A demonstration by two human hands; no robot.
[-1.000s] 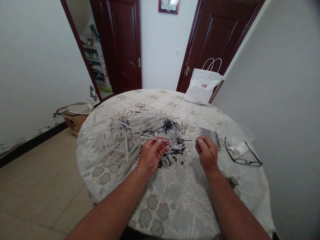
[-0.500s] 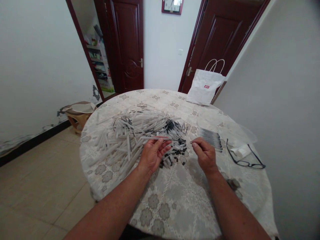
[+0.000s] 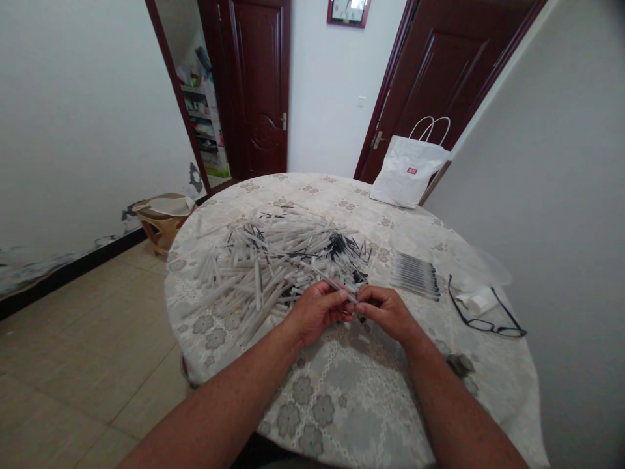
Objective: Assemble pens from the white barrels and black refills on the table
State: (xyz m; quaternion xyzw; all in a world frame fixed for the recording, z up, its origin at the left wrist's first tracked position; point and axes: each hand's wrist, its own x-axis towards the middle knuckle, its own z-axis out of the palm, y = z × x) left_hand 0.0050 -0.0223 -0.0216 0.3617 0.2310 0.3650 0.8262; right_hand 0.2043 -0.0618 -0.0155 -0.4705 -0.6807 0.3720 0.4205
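A slim translucent pen barrel [image 3: 322, 276] slants up and left out of my left hand [image 3: 316, 314], whose fingers are closed around it. At the barrel's lower end, my right hand [image 3: 388, 311] pinches with thumb and forefinger. The fingers of both hands nearly meet there and cover that end. Beyond my hands spreads a loose pile of clear pen barrels [image 3: 258, 280], with black pen refills [image 3: 338, 243] among them. Small black pen parts lie partly hidden behind my hands. Right of the pile, several pens with dark ends lie side by side in a row [image 3: 415, 273].
A patterned cloth covers the round table [image 3: 312, 397]. Black-framed glasses [image 3: 481, 324] and a white roll [image 3: 476, 301] lie at the right, near a small dark object [image 3: 459, 365]. A white paper bag [image 3: 410, 170] stands at the back right. A stool [image 3: 163, 218] is beyond the left edge.
My right hand has moved left to meet my left hand at the barrel's end. The barrel has tipped from nearly level to slanting. The view has shifted slightly left.
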